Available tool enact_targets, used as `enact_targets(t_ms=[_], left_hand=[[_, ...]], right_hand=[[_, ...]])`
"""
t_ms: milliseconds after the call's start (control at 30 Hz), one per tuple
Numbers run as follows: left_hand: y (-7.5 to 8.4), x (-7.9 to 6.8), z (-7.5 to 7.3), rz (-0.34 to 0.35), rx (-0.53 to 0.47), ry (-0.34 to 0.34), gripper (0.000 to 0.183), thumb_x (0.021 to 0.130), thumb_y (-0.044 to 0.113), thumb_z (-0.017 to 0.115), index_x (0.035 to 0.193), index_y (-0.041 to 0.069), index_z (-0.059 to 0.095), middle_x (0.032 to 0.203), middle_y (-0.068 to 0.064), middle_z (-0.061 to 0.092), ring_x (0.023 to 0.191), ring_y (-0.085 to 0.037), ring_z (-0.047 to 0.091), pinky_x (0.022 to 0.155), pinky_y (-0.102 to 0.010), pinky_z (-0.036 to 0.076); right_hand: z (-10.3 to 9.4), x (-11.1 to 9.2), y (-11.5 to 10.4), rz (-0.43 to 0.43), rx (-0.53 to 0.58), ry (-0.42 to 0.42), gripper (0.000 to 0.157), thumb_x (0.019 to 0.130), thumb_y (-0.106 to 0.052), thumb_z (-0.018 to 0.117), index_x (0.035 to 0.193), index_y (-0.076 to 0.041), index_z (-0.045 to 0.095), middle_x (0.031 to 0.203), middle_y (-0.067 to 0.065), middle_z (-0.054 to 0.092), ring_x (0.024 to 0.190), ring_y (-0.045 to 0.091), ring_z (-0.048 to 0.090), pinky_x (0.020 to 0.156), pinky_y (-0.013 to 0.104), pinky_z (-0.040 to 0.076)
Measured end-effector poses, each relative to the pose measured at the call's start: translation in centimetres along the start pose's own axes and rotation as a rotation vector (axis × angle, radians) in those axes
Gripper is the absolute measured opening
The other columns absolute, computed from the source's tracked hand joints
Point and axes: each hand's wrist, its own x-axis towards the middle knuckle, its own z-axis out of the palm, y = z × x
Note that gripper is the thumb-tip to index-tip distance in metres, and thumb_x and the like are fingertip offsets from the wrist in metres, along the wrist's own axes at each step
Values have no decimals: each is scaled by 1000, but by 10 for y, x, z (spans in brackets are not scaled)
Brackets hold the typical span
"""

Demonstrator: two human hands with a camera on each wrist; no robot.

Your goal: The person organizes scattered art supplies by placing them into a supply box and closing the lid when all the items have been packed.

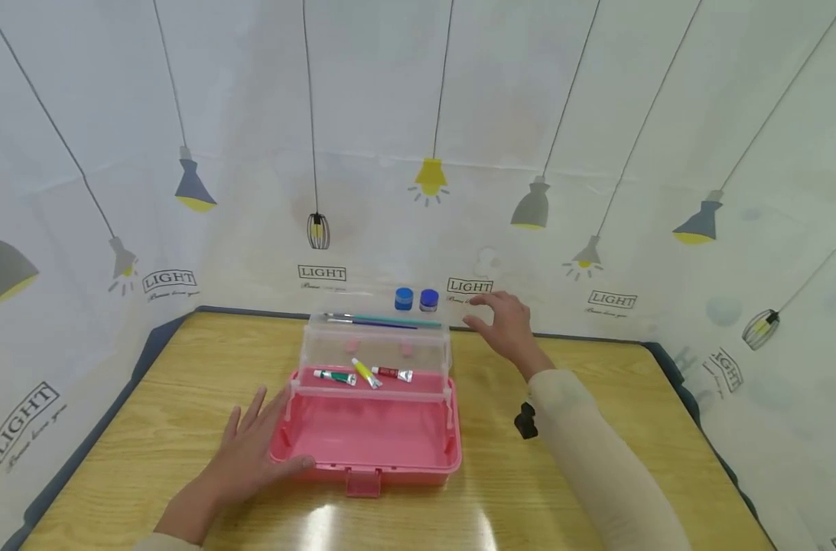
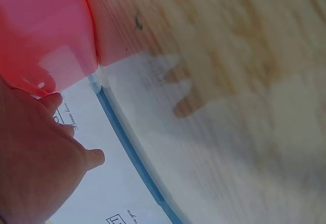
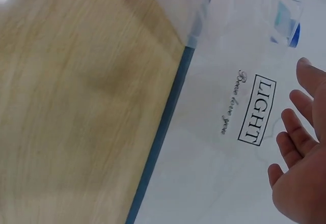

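Observation:
A pink box [image 1: 362, 478] stands on the table with its clear tiers raised. Against its left side rests my left hand [image 1: 248, 451], thumb over the front corner and fingers spread. In the left wrist view, that hand [image 2: 46, 152] touches the pink wall. My right hand [image 1: 503, 325] hovers behind the box's right side, fingers loosely bent and holding nothing. Just left of it are two small blue-lidded jars, one lighter [image 1: 404, 298] and one darker [image 1: 429, 300]. Two paintbrushes [image 1: 383, 322] lie in the upper tier. Green [image 1: 336, 376], yellow [image 1: 365, 373] and red [image 1: 393, 374] paint tubes lie in the lower tier.
The wooden table [image 1: 583, 490] has a dark blue edge [image 1: 590, 337] at the back. Behind it hangs a white backdrop [image 1: 376, 115] printed with lamps. A small black object [image 1: 525, 421] shows beside my right sleeve [image 1: 596, 459].

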Motion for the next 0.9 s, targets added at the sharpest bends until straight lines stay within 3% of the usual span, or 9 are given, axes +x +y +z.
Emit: enact_targets(t_ms=[300, 633, 900], left_hand=[[1, -1, -2, 2, -8, 0, 110, 76, 73, 63, 158, 24, 9, 161, -15, 25, 151, -43, 2, 115, -70, 0], [2, 2, -4, -15, 42, -11, 117, 74, 74, 63, 158, 17, 4, 163, -15, 16, 150, -43, 2, 115, -71, -1], [5, 3, 4, -1, -37, -24, 115, 74, 71, 67, 158, 19, 9, 160, -16, 25, 150, -43, 3, 115, -70, 0]], right_hand=[[8, -16, 18, 100, -3, -74, 41, 92, -38, 66, 124, -11, 65, 134, 15, 57, 129, 38, 46, 105, 63, 31], [12, -30, 30, 105, -24, -107, 43, 92, -38, 64, 124, -10, 65, 134, 18, 56, 127, 40, 47, 105, 65, 31], [16, -41, 40, 117, -52, -117, 42, 93, -39, 64, 124, -11, 65, 134, 19, 57, 127, 41, 47, 103, 66, 32]])
